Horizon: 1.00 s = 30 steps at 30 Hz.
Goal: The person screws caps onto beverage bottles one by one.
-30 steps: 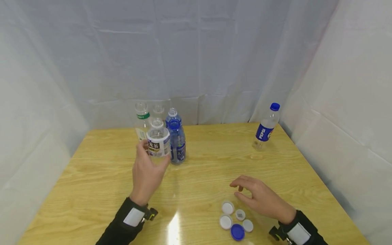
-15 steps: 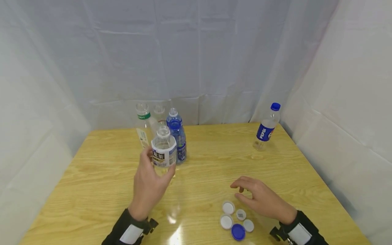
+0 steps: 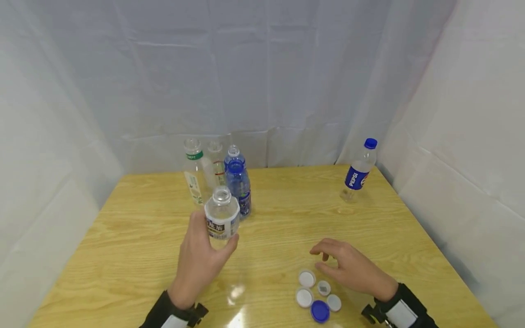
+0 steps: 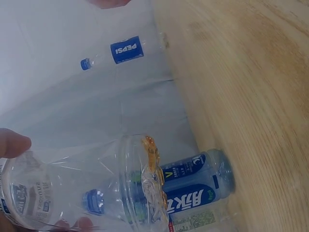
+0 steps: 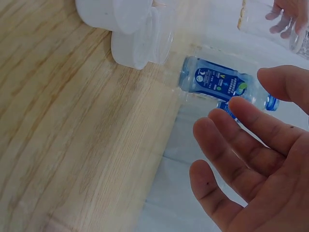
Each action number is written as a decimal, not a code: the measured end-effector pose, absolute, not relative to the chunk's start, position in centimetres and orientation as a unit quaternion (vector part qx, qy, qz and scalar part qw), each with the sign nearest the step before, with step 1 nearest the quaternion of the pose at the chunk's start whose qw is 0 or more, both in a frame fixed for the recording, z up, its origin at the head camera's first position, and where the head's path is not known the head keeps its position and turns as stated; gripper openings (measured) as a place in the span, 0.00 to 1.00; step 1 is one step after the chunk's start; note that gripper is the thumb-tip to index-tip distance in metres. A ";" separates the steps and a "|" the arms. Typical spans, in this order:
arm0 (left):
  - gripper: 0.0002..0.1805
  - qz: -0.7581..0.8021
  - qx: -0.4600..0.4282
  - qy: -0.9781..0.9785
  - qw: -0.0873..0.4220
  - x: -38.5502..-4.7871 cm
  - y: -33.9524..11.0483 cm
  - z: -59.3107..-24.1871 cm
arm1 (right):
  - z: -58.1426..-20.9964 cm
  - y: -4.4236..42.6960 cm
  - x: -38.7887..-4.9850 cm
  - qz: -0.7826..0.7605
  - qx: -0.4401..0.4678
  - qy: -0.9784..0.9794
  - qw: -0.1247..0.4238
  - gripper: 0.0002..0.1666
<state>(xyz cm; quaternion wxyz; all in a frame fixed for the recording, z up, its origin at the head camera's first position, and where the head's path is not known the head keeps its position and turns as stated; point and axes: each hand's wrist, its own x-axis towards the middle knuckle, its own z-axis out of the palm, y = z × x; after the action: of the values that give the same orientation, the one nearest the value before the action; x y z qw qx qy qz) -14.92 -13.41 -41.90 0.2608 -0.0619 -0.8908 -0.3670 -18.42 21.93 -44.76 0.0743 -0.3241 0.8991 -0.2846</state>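
My left hand point(image 3: 203, 257) grips a clear plastic bottle point(image 3: 221, 218) round its white label with dark lettering. The bottle's mouth is uncapped, and its base hangs above the table in the left wrist view. Just beyond stands a blue-tinted bottle point(image 3: 239, 187), partly covered by the held one. My right hand point(image 3: 354, 271) hovers with loosely bent fingers and an empty palm, seen in the right wrist view. Near it lie a blue cap point(image 3: 320, 311) and several white caps point(image 3: 304, 297) in a cluster.
An uncapped clear bottle with a green band point(image 3: 197, 173) stands at the back left, beside another clear bottle point(image 3: 217, 161). A Pepsi bottle point(image 3: 357, 175) with a blue cap stands at the back right. White sheeting point(image 3: 262, 82) surrounds the wooden table point(image 3: 287, 209).
My left hand has drawn the clear bottle toward me and slightly right, away from the group of bottles. The right hand and the caps have stayed practically still.
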 end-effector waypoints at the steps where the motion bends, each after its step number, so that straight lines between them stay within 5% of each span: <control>1: 0.48 -0.366 -0.064 -0.891 0.260 -14.8 -13.4 -41.9 | -44.8 21.9 -18.4 -0.282 -0.323 0.900 0.077 0.14; 22: 0.42 -0.343 -0.083 -0.899 0.259 -13.0 -12.3 -42.7 | -46.0 21.7 -18.2 -0.194 -0.300 0.920 0.161 0.26; 30: 0.44 -0.338 -0.084 -0.901 0.258 -13.0 -12.0 -43.2 | -46.6 21.4 -18.1 -0.210 -0.300 0.914 0.174 0.22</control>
<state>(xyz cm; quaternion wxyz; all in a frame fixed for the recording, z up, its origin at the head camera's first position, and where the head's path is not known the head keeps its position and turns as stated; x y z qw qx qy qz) -13.04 -11.98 -43.18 0.2577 -0.0844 -0.9011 -0.3383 -18.06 21.41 -46.64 0.1736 -0.3001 0.9142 -0.2097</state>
